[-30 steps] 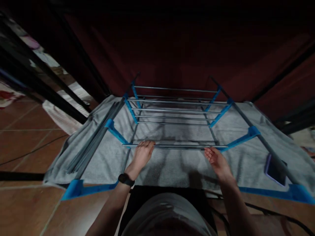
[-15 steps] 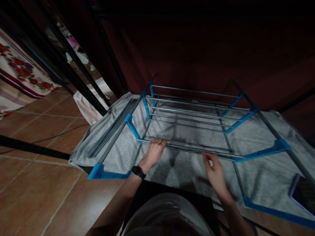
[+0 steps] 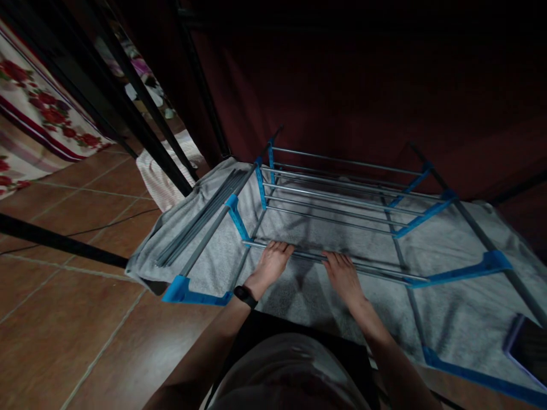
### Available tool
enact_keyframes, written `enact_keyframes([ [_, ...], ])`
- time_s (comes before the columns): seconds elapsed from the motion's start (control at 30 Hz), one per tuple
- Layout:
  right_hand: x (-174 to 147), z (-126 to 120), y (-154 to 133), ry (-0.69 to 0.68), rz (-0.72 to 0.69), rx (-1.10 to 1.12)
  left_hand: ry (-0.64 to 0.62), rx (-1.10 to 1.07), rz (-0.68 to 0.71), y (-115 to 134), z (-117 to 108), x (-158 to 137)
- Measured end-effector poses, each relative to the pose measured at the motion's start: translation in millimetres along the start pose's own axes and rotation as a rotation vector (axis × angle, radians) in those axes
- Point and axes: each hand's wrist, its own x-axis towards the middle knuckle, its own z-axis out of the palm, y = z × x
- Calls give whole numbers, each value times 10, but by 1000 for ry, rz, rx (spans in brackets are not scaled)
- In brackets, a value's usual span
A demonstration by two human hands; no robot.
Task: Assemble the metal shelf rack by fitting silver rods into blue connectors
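Observation:
A rack frame of grey metal tubes with blue plastic brackets lies on a grey blanket in front of me. Thin metal rods span its brackets. My left hand has its fingers wrapped over the front metal rod, close to the left bracket. Farther right, my right hand curls its fingers over the same front rod, near its middle. A second rod runs just beside it. Both palms face down, and the thumbs are mostly hidden.
A bundle of loose grey rods lies on the blanket at the left. Near the right edge rests a dark, flat, purple-rimmed object. Black metal bars cross the left side above a tiled floor. Dark red cloth hangs behind.
My right hand has moved left along the front rod, toward my left hand, and its fingers now curl over the rod. The view has shifted slightly; my left hand keeps its place.

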Motion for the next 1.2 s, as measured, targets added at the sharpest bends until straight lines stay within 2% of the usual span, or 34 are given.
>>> enact_keyframes([
  [0.4, 50, -41, 28, -22, -8, 18, 133, 100, 62, -171, 126, -124],
  [0.57, 67, -67, 29, -28, -19, 25, 112, 153, 20, -223, 142, -176],
  [0.73, 68, -67, 41, -32, -20, 38, 116, 106, -61, -237, 141, -220],
  [0.83, 70, -63, 49, -27, -21, 42, 245, 28, -179, -238, 191, -288],
  [0.97, 69, -49, 64, -20, -30, 36, 613, -210, -441, -250, 302, -393],
  [1.03, 66, -37, 74, -22, -33, 31, 753, -366, -586, -282, 362, -422],
  [1.2, 54, -11, 89, -28, -42, 20, 919, -828, -979, -453, 467, -398],
])
